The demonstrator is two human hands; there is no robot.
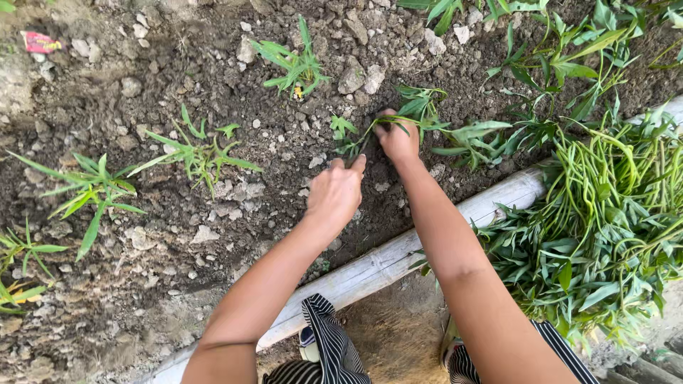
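The right hand [398, 141] is clenched on the base of a cutting [455, 132], fingers pressed down at the soil [213, 71]. The left hand [334, 192] is closed around a thin dark tool [361, 148], thumb on top, tip poking the soil just beside the right fingers.

Risks, as I judge them: the stem looks thin and soft, so a hard pinch or push against the stony clods could snap or bruise it. The tool tip sits so near the right fingers that a slip could jab them. A shallow hole would let the cutting flop over.

The cutting lies nearly flat, long axis running from 9 to 3 o'clock, base under the right fingers, leafy tip pointing to 3 o'clock toward the pile of cuttings [605, 213] beyond the pole [384, 263]. Planted cuttings [203, 153] stand at 9 o'clock.
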